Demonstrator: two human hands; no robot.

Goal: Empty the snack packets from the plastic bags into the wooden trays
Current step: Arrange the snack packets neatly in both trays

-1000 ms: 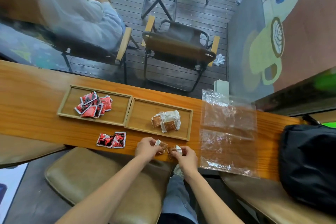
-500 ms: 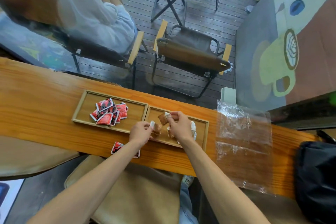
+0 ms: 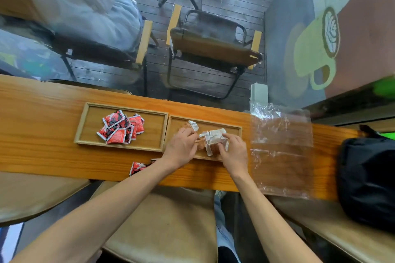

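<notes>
Two wooden trays lie side by side on the counter. The left tray (image 3: 89, 126) holds a heap of several red snack packets (image 3: 121, 127). The right tray (image 3: 213, 123) holds brown-and-white snack packets (image 3: 214, 136). Both my hands are down inside the right tray. My left hand (image 3: 181, 147) has its fingers curled on a brown packet at the pile's left side. My right hand (image 3: 233, 151) pinches a brown-and-white packet at the pile's right side. Two red packets (image 3: 137, 167) lie on the counter in front of the trays, partly hidden by my left forearm.
Flat clear plastic bags (image 3: 280, 147) lie on the counter right of the trays. A black bag (image 3: 367, 177) sits at the far right. Cushioned stools are below the counter's near edge. Beyond the glass are folding chairs and a seated person.
Both hands carried brown packets from the counter's front edge up into the right tray and have now lowered onto the pile there.
</notes>
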